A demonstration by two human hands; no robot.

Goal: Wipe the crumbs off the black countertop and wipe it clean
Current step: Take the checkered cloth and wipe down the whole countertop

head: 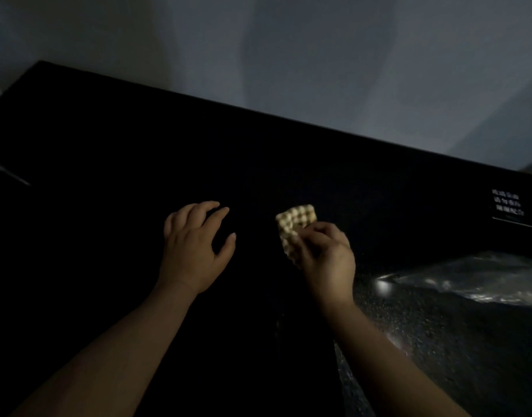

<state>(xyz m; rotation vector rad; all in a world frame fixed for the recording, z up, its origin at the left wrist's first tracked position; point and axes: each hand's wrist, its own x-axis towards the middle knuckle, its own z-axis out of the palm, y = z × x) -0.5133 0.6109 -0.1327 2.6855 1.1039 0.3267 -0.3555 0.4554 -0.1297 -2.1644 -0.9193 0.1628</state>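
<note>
The black countertop fills most of the dim head view, and no crumbs can be made out on it. My right hand grips a small tan waffle-textured cloth by its near edge, just right of centre over the dark surface. My left hand hovers to the left of the cloth with fingers spread and nothing in it. Whether the cloth touches the counter is unclear.
A crinkled clear plastic bag lies on a speckled dark surface at the right. A small white-lettered label sits on the black surface at far right. A pale wall rises behind the countertop's far edge.
</note>
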